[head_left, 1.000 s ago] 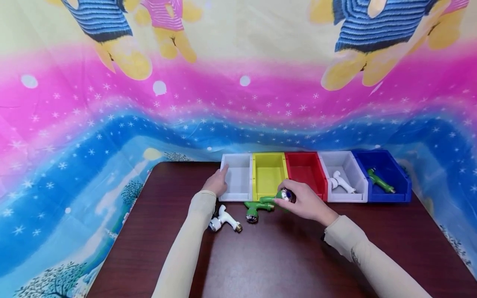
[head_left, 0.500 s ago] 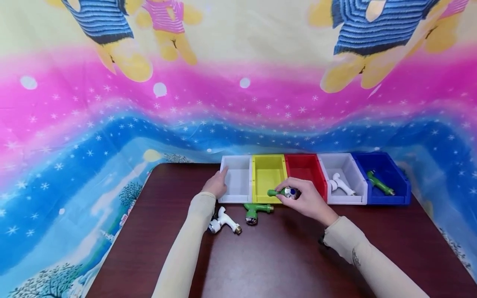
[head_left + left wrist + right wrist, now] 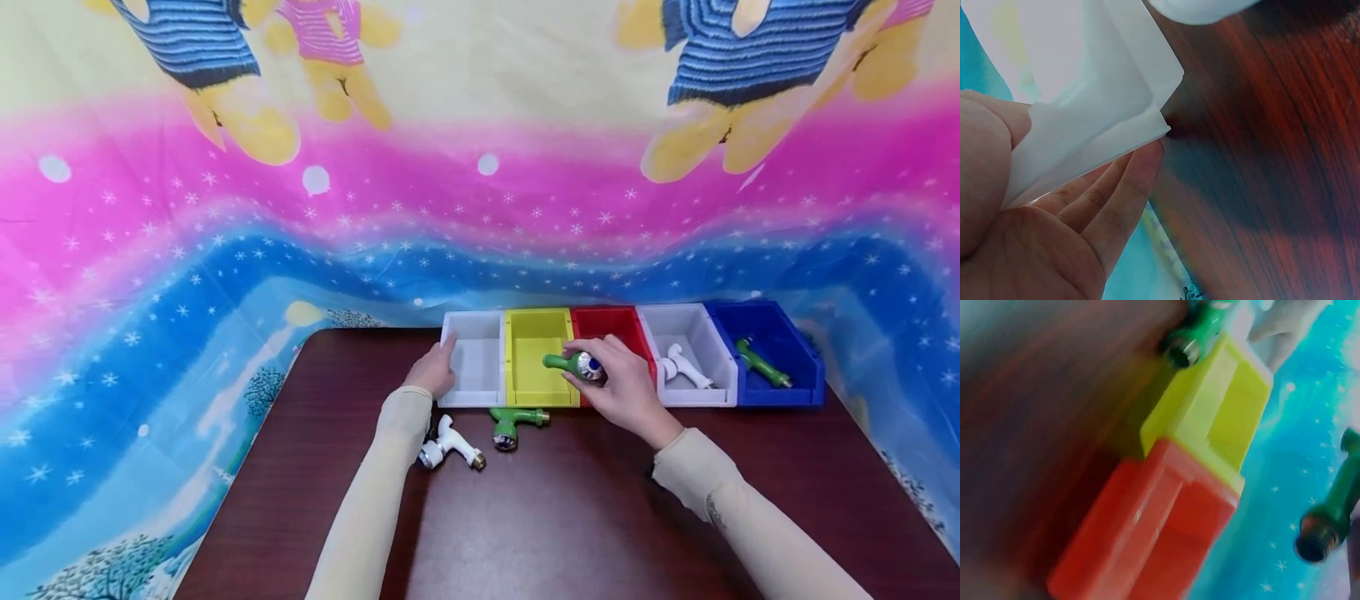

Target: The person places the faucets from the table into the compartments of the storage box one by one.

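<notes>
My left hand (image 3: 431, 371) grips the left side wall of the leftmost white bin (image 3: 480, 398). In the left wrist view the thumb is on the inner side of the wall and the fingers (image 3: 1129, 194) lie along its outside. My right hand (image 3: 621, 385) holds a green tap (image 3: 558, 362) by its chrome-handled end, over the yellow bin (image 3: 540, 398) and red bin (image 3: 611, 315). Its brass threaded end (image 3: 1316, 540) shows in the right wrist view. A second green tap (image 3: 517, 418) and a white tap (image 3: 453, 440) lie on the table before the bins.
Right of the red bin, a greyish-white bin (image 3: 701, 398) contains a white tap (image 3: 686, 368). At the row's right end, a blue bin (image 3: 783, 396) contains a green tap (image 3: 765, 365). A printed cloth (image 3: 480, 208) hangs behind the dark wooden table (image 3: 525, 517).
My right hand has lifted the green tap from beside the other green tap, up and slightly away over the bins, turning it. My left hand has stayed on the white bin.
</notes>
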`<state>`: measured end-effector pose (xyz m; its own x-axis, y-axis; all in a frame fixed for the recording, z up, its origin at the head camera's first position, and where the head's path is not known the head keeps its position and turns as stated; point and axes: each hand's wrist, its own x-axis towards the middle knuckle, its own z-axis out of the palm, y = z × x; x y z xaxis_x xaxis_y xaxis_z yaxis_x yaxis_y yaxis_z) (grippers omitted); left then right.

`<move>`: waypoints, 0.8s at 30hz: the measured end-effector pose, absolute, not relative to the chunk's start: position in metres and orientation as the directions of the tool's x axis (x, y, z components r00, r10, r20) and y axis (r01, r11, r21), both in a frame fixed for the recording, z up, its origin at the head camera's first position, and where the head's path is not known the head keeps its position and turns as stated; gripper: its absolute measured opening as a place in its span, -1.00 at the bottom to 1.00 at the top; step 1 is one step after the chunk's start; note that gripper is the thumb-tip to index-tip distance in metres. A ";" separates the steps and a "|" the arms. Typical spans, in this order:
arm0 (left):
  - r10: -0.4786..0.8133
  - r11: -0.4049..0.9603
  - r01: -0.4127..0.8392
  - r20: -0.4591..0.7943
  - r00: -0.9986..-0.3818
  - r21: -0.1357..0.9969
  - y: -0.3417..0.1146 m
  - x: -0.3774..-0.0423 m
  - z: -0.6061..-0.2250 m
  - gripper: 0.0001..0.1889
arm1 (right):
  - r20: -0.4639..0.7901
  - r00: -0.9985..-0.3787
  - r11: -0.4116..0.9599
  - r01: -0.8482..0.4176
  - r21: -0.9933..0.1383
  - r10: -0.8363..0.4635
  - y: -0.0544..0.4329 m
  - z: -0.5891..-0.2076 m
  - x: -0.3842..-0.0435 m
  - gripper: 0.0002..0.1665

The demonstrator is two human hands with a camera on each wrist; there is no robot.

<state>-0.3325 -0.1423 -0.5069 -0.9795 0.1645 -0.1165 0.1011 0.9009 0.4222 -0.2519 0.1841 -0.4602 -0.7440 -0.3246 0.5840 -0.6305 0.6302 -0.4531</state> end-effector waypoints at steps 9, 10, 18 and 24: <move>0.166 0.906 0.101 -0.125 -0.978 0.412 -0.143 -0.336 -0.508 -0.25 | 0.515 -0.796 0.682 -0.569 -0.459 -0.318 0.185 -0.462 -0.255 -0.46; 0.163 0.907 0.097 -0.130 -0.978 0.410 -0.143 -0.337 -0.509 -0.24 | 0.506 -0.803 0.678 -0.564 -0.471 -0.317 0.185 -0.462 -0.255 -0.46; 0.154 0.901 0.084 -0.135 -0.979 0.426 -0.145 -0.337 -0.510 -0.23 | 0.490 -0.821 0.646 -0.548 -0.532 -0.293 0.188 -0.460 -0.259 -0.42; 0.153 0.902 0.081 -0.139 -0.978 0.423 -0.145 -0.338 -0.509 -0.23 | 0.438 -0.869 0.662 -0.469 -0.584 -0.229 0.190 -0.460 -0.260 -0.23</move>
